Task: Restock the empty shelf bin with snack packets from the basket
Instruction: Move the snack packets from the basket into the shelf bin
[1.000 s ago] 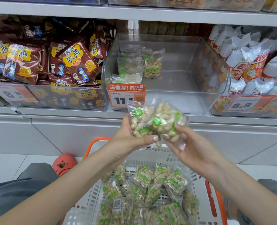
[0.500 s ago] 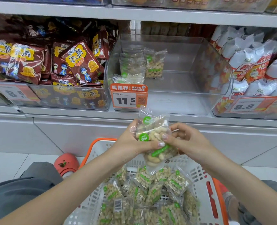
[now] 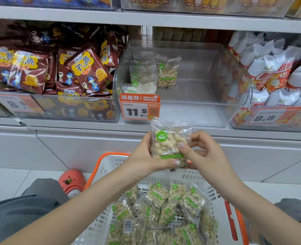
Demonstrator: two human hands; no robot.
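From the head view, the restocking looks barely begun. The clear plastic shelf bin (image 3: pixel 190 96) holds only a few transparent packets of pale peanuts with green labels (image 3: pixel 150 75), standing at its back left corner; most of its floor is bare toward the right wall and front edge. The white slotted plastic basket with orange rim (image 3: pixel 111 167) below is heaped with many loose peanut packets (image 3: pixel 164 207), so nearly all the work is left.

One clear peanut packet held upright (image 3: pixel 170 144) hangs above the basket's far rim, below the bin's front edge. The left hand (image 3: pixel 144 156) grips its left side, thumb curled across the lower front. The right hand (image 3: pixel 202 152) pinches its right edge, thumb on the face and fingers curled behind. I judge it is being straightened before going into the bin.

The grey metal shelf (image 3: pixel 75 125) carries neighbouring bins: dark red snack bags (image 3: pixel 86 71) at the left, white and orange bags (image 3: pixel 273 71) at the right. An orange price tag reading 11.5 (image 3: pixel 139 107) hangs at the bin's front left corner. Pale floor tiles (image 3: pixel 13 181) run below, with a red shoe (image 3: pixel 72 180) beside the basket's left edge.
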